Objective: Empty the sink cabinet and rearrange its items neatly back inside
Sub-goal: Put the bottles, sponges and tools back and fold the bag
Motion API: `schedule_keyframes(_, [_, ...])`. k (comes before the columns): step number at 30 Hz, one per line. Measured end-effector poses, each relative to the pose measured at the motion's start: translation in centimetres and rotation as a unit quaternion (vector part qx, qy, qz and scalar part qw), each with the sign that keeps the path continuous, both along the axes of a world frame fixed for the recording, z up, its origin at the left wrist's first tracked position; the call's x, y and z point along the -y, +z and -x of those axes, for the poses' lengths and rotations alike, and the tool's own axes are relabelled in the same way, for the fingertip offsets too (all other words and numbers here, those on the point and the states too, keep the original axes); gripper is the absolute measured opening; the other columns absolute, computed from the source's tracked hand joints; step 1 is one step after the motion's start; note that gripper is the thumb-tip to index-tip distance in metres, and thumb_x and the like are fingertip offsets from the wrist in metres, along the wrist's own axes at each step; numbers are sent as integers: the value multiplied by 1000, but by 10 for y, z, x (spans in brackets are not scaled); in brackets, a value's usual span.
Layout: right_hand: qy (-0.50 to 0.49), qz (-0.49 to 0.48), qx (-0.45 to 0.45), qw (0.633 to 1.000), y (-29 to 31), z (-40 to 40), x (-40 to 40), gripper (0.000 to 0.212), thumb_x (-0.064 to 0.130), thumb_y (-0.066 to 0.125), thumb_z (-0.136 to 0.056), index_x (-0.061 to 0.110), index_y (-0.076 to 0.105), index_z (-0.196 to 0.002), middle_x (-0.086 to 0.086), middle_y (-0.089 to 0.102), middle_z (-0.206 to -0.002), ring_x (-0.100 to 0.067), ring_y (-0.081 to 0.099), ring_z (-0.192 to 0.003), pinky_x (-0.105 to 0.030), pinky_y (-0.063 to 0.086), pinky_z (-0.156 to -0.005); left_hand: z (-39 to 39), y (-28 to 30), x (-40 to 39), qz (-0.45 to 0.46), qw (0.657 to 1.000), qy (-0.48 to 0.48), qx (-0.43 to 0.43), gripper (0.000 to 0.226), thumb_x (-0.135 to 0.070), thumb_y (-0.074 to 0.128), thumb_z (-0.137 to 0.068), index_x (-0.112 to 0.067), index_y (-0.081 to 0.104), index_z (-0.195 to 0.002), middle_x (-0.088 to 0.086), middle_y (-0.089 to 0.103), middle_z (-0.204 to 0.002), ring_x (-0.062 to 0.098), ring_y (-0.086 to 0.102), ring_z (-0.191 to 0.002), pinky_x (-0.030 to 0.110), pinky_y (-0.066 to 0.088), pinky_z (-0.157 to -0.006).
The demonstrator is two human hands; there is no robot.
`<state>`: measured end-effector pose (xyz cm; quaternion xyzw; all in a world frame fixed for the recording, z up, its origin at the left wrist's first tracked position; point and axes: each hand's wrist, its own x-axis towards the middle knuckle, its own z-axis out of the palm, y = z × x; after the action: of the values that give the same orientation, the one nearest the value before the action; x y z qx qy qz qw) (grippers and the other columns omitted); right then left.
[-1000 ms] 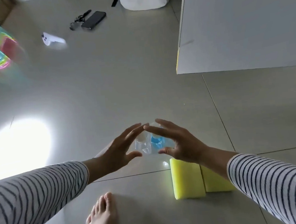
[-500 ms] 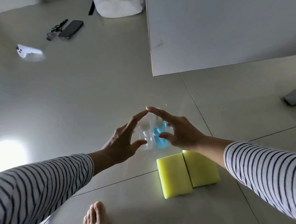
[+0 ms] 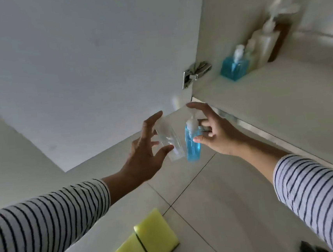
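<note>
- Cabinet door (image 3: 94, 61): large white panel, swung open, filling upper left; metal hinge (image 3: 196, 73) at its inner edge.
- Floor (image 3: 219, 202): pale tiles with dark grout lines, lower middle.
- Cabinet shelf (image 3: 271, 99): white, at right, interior open to view. A row of pump bottles stands near its left wall, blurred: a blue square bottle (image 3: 234, 67) in front, paler cream bottles (image 3: 263, 43) just behind it.
- Two striped sleeves (image 3: 49, 222), black on white, reach in from both lower corners.
- Two yellow sponges (image 3: 150, 243) lie touching side by side on the floor, bottom centre; a dark layer shows along their edges.
- Left hand (image 3: 144, 154): fingers spread and curved around a clear bottle (image 3: 170, 143), thumb under, fingertips along its far side. Grasping it.
- Right hand (image 3: 217, 131): thumb and curled fingers pinch a blue pump bottle (image 3: 192, 143) near its neck; index finger stretched out above the white pump head.
- Both small bottles are held in the air, just beside each other, above the floor and in front of the shelf's front edge, tilted slightly.
</note>
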<state>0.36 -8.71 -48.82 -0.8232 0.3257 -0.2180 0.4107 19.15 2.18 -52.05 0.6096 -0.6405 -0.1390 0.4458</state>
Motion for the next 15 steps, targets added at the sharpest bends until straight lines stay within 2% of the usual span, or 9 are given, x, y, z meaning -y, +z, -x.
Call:
schedule_keyframes(4, [-65,17,67,995,45,44,41,80,-3,65,-82,64,35,-115,0,57,-127,-14,54,-121,-32,45,-103,42,32,55,38,998,-25,-32,80,-15,71,-81,-47,19,-134,-10,43,-138,9,52,-116,5,46,-84])
schedule_keyframes(8, [-90,39,78,992,69,64,81,86,-9,64,-80,67,37,-108,-5,62,-117,-15,62,-110,-36,48,-100,77,53,100,58,996,-45,-40,74,-10,70,-81,-40,25,-133,-12,50,-130,15,59,-109,29,53,-91])
schedule_keyframes(11, [-91,70,45,992,70,65,105,85,-9,64,-80,64,35,-113,-8,60,-110,-21,62,-105,-41,52,-95,95,60,128,55,997,-50,-27,72,-7,69,-81,-32,29,-136,-11,48,-133,16,58,-108,32,52,-93])
schedule_keyframes(13, [-96,82,24,992,66,66,123,84,-8,63,-81,59,33,-121,-7,58,-114,-21,61,-105,-39,53,-92,104,61,147,54,997,-51,-4,71,-7,70,-81,-26,30,-136,-12,47,-126,15,57,-103,35,51,-94])
schedule_keyframes(15, [-94,81,20,992,60,67,141,84,-9,63,-81,59,33,-121,-4,56,-114,-20,61,-103,-38,55,-88,108,60,162,46,998,-46,14,72,-9,71,-81,-29,30,-136,-11,48,-120,17,56,-102,39,51,-94])
